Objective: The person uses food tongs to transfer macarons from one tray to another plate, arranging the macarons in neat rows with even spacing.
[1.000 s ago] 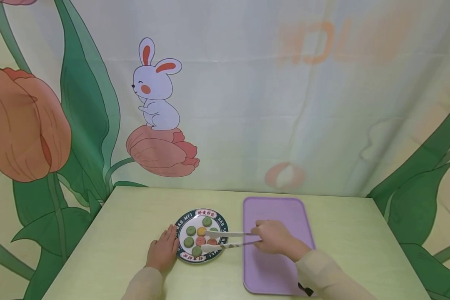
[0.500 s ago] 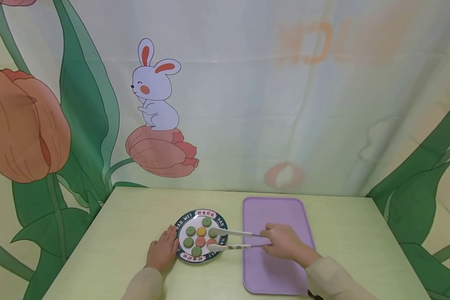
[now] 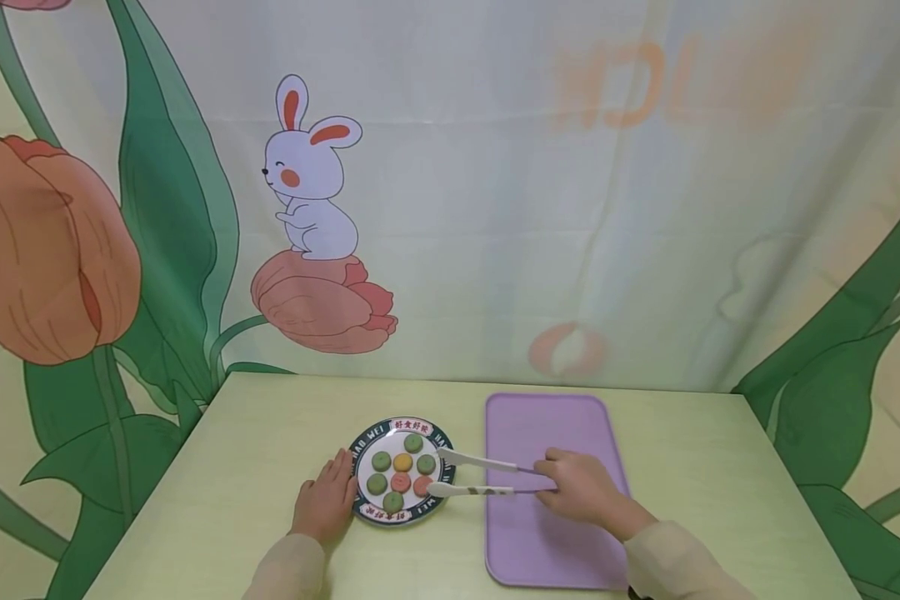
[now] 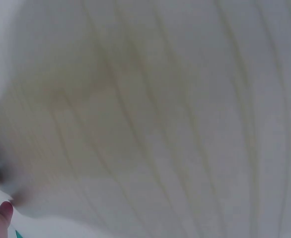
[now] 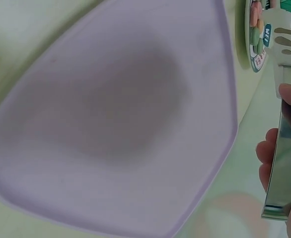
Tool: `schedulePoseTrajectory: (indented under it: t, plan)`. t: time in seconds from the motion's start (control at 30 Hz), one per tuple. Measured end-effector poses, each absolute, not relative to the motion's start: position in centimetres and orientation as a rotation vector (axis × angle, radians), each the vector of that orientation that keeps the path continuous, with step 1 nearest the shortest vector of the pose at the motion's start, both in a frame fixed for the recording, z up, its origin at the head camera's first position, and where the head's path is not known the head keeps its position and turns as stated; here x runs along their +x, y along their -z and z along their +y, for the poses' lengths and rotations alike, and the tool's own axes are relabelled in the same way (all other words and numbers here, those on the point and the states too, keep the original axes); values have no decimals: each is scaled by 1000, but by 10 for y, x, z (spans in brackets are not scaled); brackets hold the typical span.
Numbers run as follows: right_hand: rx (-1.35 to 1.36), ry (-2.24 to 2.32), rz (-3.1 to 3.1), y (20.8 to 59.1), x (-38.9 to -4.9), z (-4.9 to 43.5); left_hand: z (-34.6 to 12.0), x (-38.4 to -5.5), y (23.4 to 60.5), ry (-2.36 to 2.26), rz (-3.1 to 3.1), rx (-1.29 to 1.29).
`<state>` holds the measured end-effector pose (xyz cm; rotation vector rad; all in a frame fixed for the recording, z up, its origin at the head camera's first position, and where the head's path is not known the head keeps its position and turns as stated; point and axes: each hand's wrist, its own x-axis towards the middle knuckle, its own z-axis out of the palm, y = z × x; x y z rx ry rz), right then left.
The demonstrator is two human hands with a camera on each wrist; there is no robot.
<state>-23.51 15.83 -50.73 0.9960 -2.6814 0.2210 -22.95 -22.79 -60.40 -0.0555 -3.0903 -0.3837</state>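
Observation:
My left hand (image 3: 326,503) rests with fairly straight fingers against the left rim of a round plate (image 3: 372,435) with a dark patterned border. Several green macaron-like sweets (image 3: 377,484), a yellow one (image 3: 402,462) and two pink ones (image 3: 401,482) lie on the plate. My right hand (image 3: 581,487), over the purple tray, grips a pair of tongs (image 3: 480,490) with pale tips and metal handles (image 5: 287,148). The tongs' tips are spread apart over the plate's right edge, with nothing visibly pinched. In the left wrist view, only some fingertips (image 4: 5,210) show.
A purple rectangular tray (image 3: 547,550) lies right of the plate, beneath the right hand. Both rest on a pale yellow-green table (image 3: 217,467). Behind the table hangs a curtain (image 3: 480,250) printed with tulips and a rabbit.
My right hand has drawn the tongs rightward, from over the middle of the sweets to the plate's right edge. The left hand has stayed at the rim.

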Motion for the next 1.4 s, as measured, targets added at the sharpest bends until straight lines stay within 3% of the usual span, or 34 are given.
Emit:
schedulePoseTrajectory:
  t: [1.4]
  plan:
    - [721,-230,-2728,538,-217,226,-226,-228,604,363,-3076,-59]
